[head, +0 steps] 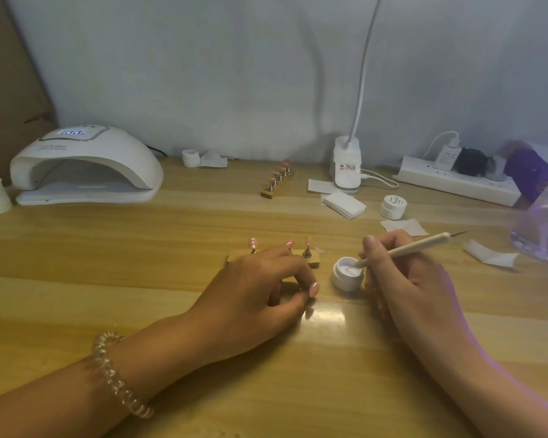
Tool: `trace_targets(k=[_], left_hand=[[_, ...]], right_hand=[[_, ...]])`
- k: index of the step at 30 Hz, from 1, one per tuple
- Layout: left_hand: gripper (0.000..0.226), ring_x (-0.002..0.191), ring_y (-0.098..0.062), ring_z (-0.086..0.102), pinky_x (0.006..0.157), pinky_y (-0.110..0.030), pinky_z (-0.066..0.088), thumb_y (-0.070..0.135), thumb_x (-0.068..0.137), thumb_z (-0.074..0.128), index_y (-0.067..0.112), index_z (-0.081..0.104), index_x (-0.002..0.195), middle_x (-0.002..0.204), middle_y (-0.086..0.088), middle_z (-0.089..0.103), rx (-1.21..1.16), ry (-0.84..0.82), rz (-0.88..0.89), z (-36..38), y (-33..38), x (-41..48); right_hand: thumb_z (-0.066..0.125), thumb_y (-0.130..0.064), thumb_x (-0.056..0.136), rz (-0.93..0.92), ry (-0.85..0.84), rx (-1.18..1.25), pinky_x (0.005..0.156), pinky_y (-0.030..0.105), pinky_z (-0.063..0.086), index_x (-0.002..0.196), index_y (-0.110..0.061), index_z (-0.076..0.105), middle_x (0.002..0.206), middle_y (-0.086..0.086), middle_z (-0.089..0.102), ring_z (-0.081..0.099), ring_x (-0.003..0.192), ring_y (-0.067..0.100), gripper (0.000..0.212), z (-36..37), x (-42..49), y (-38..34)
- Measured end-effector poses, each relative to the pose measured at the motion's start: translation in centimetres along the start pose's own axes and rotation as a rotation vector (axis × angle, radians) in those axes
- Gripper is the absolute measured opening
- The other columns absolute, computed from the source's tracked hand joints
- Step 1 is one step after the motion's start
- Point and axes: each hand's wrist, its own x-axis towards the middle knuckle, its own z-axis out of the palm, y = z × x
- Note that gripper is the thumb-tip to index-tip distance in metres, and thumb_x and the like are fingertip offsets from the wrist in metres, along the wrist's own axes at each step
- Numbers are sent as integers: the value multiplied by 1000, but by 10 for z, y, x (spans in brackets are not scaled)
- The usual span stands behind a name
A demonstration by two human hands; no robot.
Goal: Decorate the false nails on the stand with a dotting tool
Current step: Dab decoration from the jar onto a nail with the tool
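Note:
A small wooden nail stand [313, 259] with pink false nails [253, 242] on metal pegs lies near the table's middle. My left hand [260, 289] rests over it, fingers curled round the block and hiding much of it. My right hand [408, 279] pinches a white dotting tool [418, 246]; its lower tip dips into an open white gel pot [347, 273] just right of the stand.
A second stand of pink nails [279, 180] lies farther back. A white nail lamp [86, 165] sits at the far left, a clip lamp [347, 165], wipes [344, 203], a closed pot [393, 207] and a power strip [456, 181] to the right.

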Motion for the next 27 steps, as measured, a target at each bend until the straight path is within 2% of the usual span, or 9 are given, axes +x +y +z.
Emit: trace_targets(k=[3, 10, 13, 15, 18, 20, 22, 24, 27], left_hand=[[10, 59, -12, 50, 80, 6, 28, 13, 86, 70, 23, 70, 87, 78, -2, 63, -22, -4, 9, -1, 1, 0], [6, 54, -17, 46, 84, 3, 28, 15, 88, 71, 21, 71, 88, 84, 5, 64, -71, -11, 19, -2, -1, 1], [3, 55, -17, 46, 81, 4, 28, 16, 89, 70, 18, 72, 91, 84, -1, 69, -102, -31, 8, -3, -1, 2], [5, 54, -21, 48, 83, 4, 31, 13, 88, 71, 17, 73, 91, 86, 6, 69, -117, -27, 3, -3, -1, 3], [8, 54, -25, 48, 94, -14, 39, 8, 86, 71, 15, 73, 89, 85, 13, 66, -140, -21, 1, -2, 0, 2], [9, 54, -23, 48, 86, -19, 38, 8, 85, 72, 17, 72, 87, 86, 13, 66, -147, -24, -6, -2, -1, 2], [8, 55, -22, 49, 72, -7, 34, 11, 86, 72, 18, 72, 87, 88, 14, 67, -142, -26, -11, -3, -2, 3], [6, 55, -21, 49, 75, 2, 30, 14, 86, 73, 20, 73, 88, 90, 14, 68, -136, -27, -15, -3, -1, 3], [6, 56, -20, 50, 73, 1, 31, 17, 87, 73, 23, 73, 89, 91, 15, 67, -115, -28, -19, -3, -2, 2]], right_hand=[[48, -55, 89, -19, 9, -19, 55, 29, 41, 76, -28, 61, 64, -8, 64, 55, 52, 5, 33, 0, -1, -2], [47, -53, 91, -22, 44, 2, 48, 25, 41, 80, -24, 61, 62, -7, 64, 55, 47, 6, 35, -1, -1, -2], [52, -46, 93, -65, 92, 107, 45, 25, 45, 87, -22, 62, 69, -2, 67, 57, 48, 12, 27, -2, -3, -9], [59, -42, 90, -82, 122, 209, 43, 23, 46, 92, -18, 63, 72, 0, 69, 58, 49, 14, 25, -3, -6, -14], [67, -38, 84, -31, 116, 378, 40, 22, 44, 86, -12, 60, 62, 5, 66, 53, 42, 14, 27, -3, -12, -20], [69, -34, 83, 37, 83, 434, 39, 22, 42, 83, -12, 56, 57, 7, 64, 50, 41, 14, 26, 1, -15, -21], [71, -28, 85, 110, 67, 430, 39, 20, 42, 85, -12, 54, 58, 7, 65, 52, 42, 13, 23, 4, -15, -18], [70, -27, 87, 131, 80, 376, 40, 20, 42, 83, -10, 53, 57, 3, 65, 52, 44, 11, 25, 5, -14, -13], [69, -35, 88, 100, 80, 251, 45, 25, 40, 79, -17, 53, 52, -4, 57, 47, 43, 8, 25, 1, -9, -8]])
